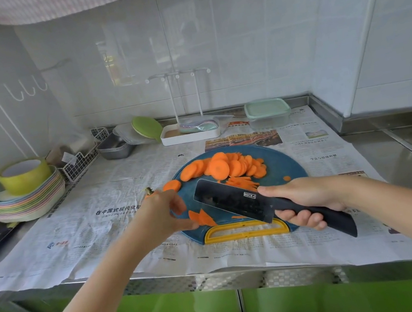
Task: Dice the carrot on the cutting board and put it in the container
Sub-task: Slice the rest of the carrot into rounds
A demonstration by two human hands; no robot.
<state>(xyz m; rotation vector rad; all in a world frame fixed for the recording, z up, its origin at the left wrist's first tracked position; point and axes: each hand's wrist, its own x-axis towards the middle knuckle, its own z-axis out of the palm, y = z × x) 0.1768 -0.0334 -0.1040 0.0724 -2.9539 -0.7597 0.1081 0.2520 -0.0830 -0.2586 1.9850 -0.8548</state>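
A round blue cutting board (pixel 285 168) with a yellow handle lies on newspaper. A heap of round carrot slices (pixel 224 167) sits at its far side, with thin carrot strips (pixel 242 183) beside them. My left hand (pixel 164 215) pinches a few stacked carrot slices (pixel 201 218) at the board's near left. My right hand (pixel 305 199) grips the handle of a black cleaver (pixel 233 200), whose blade is tilted just above the board right of those slices. A clear container with a pale green lid (pixel 267 113) stands at the back right.
Newspaper (pixel 114 196) covers the steel counter. At the left are a stack of pastel plates (pixel 23 204) with a yellow-green bowl, a wire basket (pixel 80 161) and metal trays (pixel 115 148). A white tray with a cup rack (pixel 190 131) stands behind the board. A carrot top (pixel 148 191) lies near my left hand.
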